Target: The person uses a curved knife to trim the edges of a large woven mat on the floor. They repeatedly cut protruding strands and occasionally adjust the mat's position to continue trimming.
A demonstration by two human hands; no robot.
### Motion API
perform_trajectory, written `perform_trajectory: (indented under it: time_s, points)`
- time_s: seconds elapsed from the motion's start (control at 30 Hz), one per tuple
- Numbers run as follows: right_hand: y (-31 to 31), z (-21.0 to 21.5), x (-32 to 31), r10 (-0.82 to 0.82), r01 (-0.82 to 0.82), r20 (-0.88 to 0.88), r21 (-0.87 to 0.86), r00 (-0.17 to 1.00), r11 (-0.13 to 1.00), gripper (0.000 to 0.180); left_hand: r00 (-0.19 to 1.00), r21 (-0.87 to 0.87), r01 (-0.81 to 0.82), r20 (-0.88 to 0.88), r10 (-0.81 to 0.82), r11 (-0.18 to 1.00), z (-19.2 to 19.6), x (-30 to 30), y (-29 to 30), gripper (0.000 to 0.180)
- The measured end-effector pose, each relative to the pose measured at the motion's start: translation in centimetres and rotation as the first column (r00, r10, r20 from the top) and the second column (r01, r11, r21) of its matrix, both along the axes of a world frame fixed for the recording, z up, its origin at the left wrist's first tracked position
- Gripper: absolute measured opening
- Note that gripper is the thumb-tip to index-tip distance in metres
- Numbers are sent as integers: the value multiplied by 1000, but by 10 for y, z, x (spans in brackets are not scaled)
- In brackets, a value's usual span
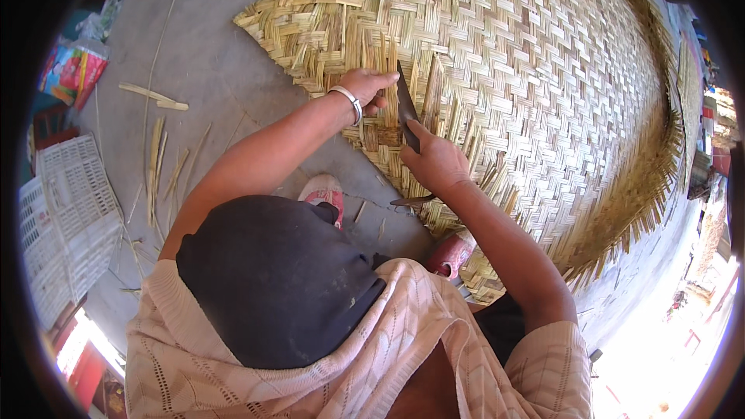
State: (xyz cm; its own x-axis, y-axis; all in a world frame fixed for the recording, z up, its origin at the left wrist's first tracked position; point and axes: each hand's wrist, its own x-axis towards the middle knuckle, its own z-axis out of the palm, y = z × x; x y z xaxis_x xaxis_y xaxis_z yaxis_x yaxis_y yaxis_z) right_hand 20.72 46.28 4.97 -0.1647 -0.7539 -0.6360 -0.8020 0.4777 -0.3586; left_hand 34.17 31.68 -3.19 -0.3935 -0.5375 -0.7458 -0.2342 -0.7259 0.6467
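Right hand (434, 161) grip clamped on handle of dark knife (407, 105), blade pointing up against the loose strip ends of the woven bamboo mat (535, 54). Left hand (369, 87), metal bangle (347, 101) on wrist, fingers curled together pinching upright bamboo strips (386, 58) just beside the blade. Mat lies on grey concrete floor (209, 70). Loose bamboo splints (155, 163) scattered left; white plastic crate (66, 217) far left.

Both arms reach forward, left hand (366, 87) curled palm-down, right hand (434, 163) clenched in a fist.
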Motion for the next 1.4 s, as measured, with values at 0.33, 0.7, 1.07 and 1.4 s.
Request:
perform_trajectory:
  time_s: [0.33,0.7,1.07,1.4]
  points:
    - [-8,4,0,33,-33,-17,19,999,999,62,999,290,-38,41,28,956,16,4,6,26]
    - [-13,7,-4,112,-108,-42,75,993,991,63,991,14,55,122,-56,998,8,-3,-1,33]
    - [0,36,-22,256,-250,-34,127,966,960,59,644,-533,753,717,-267,385,4,7,-3,50]
    - [84,114,-83,37,-58,261,75,965,995,59,776,-650,570,627,-68,503,-6,2,3,45]
